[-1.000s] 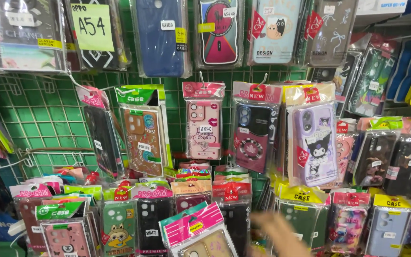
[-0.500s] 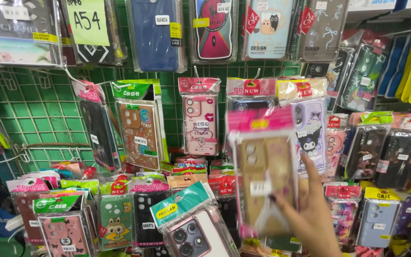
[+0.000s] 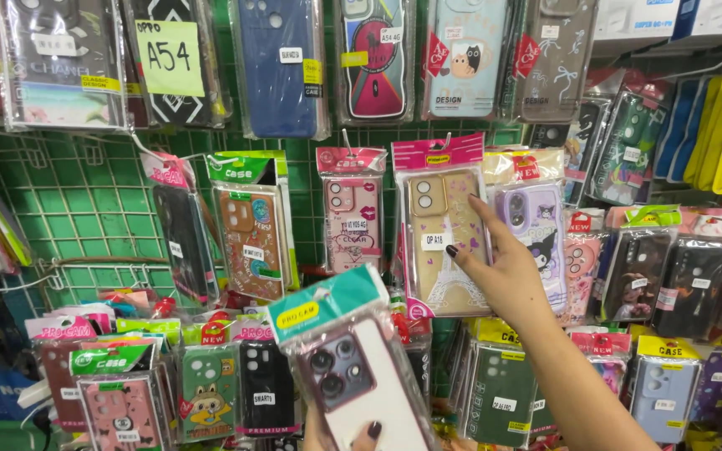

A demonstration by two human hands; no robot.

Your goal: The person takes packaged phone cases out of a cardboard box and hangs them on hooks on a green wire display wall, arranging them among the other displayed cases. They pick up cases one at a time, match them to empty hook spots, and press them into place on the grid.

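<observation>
Now the right hand (image 3: 503, 280) has lifted the gold phone case (image 3: 443, 238) in its pink-topped packet up to the green wire rack (image 3: 85, 200), fingers pinching its right edge. At the bottom edge of the rack, the left hand (image 3: 353, 434) grips a white case (image 3: 361, 376).

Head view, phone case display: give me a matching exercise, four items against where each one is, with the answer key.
Items:
1. Gold tower-print case in pink-topped packet
2. Teal-topped packet with a white case
3. Blue case
4. Yellow-green paper label

Places:
A. Top row, upper left, on a hanging packet
B. Held low at the bottom by the left hand
C. Under the right hand, at the green grid rack
D. Top row, middle

Pairs: 1-C, 2-B, 3-D, 4-A
</observation>
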